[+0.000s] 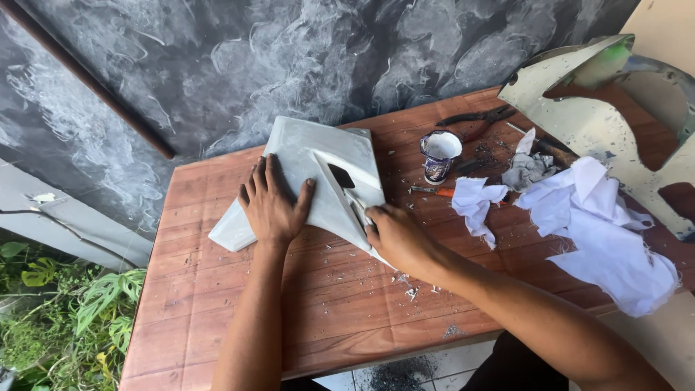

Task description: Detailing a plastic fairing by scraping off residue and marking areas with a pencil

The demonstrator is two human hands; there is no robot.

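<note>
A white angular plastic panel point(329, 156) lies on a brown wooden table point(217, 304). My left hand point(271, 203) rests flat on the panel's left part, fingers spread, pressing it down. At the panel's lower right edge my right hand point(394, 235) is closed on a small tool, mostly hidden under the fingers, that touches the panel near a dark rectangular opening point(341, 176).
A small cup of white paste point(439, 153) stands right of the panel, with pliers point(481, 119) behind it, an orange-handled tool point(434, 191) and crumpled white cloths point(594, 217). A large worn white panel point(601, 123) leans at the far right. Debris flecks the table front; plants grow lower left.
</note>
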